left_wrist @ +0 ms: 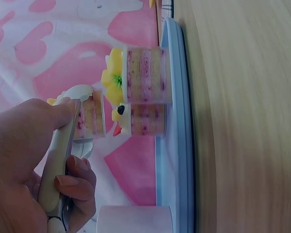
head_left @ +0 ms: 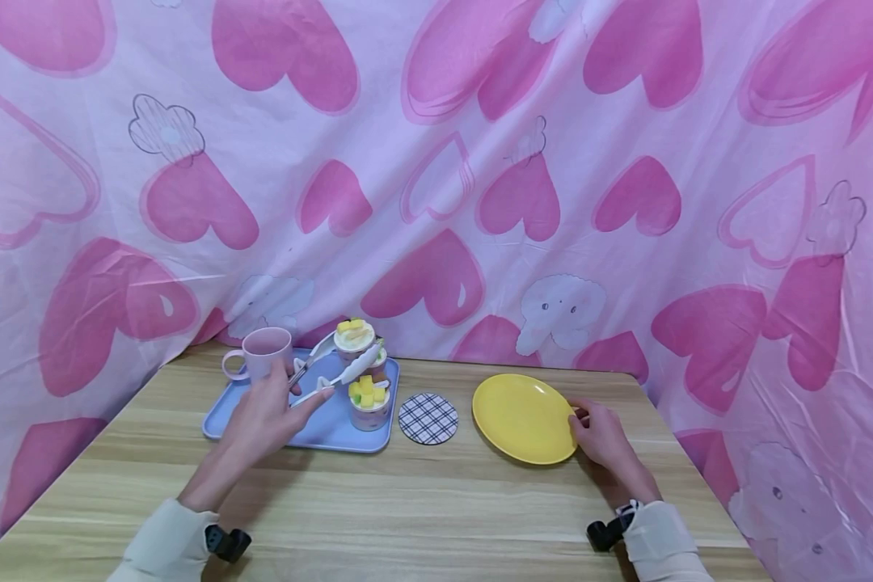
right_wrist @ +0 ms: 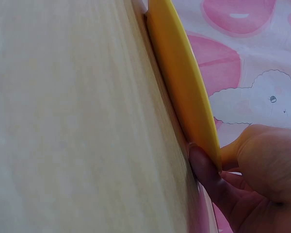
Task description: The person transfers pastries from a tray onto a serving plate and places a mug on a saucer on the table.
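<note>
My left hand (head_left: 265, 416) grips a pair of tongs (head_left: 360, 365) with white tips. Between those tips is a small dessert cup (left_wrist: 94, 116) of layered cake with a yellow topping, held up above the blue tray (head_left: 327, 441). Two more dessert cups stand on the tray: a nearer one (head_left: 370, 411) topped with yellow cubes, and another (left_wrist: 148, 119) behind it, partly hidden in the head view. At the right, my right hand (head_left: 605, 438) pinches the rim of a yellow plate (head_left: 522, 419) that lies on the table.
A pink mug (head_left: 267, 349) stands at the tray's back left, close to my left hand. Between tray and plate lies a round checked coaster (head_left: 428, 419). A pink heart-patterned cloth (head_left: 422, 178) hangs behind the wooden table (head_left: 422, 509).
</note>
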`<state>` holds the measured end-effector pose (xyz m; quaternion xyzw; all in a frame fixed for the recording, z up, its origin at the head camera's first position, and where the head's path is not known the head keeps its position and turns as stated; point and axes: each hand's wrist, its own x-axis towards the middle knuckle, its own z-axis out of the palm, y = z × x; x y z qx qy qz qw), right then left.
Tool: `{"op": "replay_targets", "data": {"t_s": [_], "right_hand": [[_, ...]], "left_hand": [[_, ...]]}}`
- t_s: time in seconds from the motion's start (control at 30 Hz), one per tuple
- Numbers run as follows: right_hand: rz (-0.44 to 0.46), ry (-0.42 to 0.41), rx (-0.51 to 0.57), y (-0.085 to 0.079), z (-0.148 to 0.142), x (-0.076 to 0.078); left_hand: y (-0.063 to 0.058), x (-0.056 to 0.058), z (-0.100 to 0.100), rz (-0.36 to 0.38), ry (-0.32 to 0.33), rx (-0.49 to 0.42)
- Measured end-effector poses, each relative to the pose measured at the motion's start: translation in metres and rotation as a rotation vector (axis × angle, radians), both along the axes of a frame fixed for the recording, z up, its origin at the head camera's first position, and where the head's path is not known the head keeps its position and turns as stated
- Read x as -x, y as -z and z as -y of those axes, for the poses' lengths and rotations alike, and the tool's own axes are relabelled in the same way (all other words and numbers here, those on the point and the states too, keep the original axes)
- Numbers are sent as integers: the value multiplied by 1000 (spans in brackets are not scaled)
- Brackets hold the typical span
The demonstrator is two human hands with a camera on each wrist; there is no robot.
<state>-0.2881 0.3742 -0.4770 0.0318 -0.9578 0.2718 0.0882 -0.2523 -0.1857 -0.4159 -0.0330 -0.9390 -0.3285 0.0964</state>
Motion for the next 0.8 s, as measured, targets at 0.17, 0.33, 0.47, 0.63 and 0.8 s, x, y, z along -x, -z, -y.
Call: {"op": "replay_targets", "data": {"t_s": [0.17,0.33,0.47,0.63,0.8], "right_hand": [[5,0,5,0,0,0],[15,6,6,0,0,0],[0,8,1,0,0,1],[-5,6,1,1,0,1],[12,11,4,0,1,0]], "left_hand": [[-1,1,-8,12,16,-19],[-1,3,-16,11,29,-31],[-2,4,-23,19,37,-39],[-2,5,-31,13,53,-35],[-1,7,-39,-3,65,-33]]}}
